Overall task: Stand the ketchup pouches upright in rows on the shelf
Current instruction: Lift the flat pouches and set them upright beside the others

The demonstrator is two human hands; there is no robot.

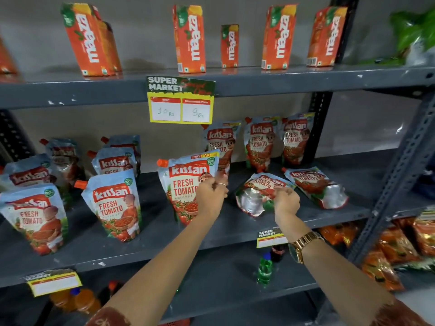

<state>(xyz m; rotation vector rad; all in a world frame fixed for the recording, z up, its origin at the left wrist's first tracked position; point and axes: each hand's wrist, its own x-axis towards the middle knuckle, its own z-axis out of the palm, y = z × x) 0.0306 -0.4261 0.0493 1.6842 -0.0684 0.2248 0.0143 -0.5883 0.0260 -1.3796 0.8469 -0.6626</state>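
Grey shelf point(306, 215) mid-restock: left hand point(210, 194) pinches the upright front-edge pouch point(182, 184), right hand point(286, 200) clamps the flat pouch point(259, 196) near the right end, which may topple neighbours if raised carelessly.

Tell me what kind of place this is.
Most likely a small supermarket aisle: a "Super Market" price tag hangs from a grey metal shelf, with ketchup pouches below and juice cartons above.
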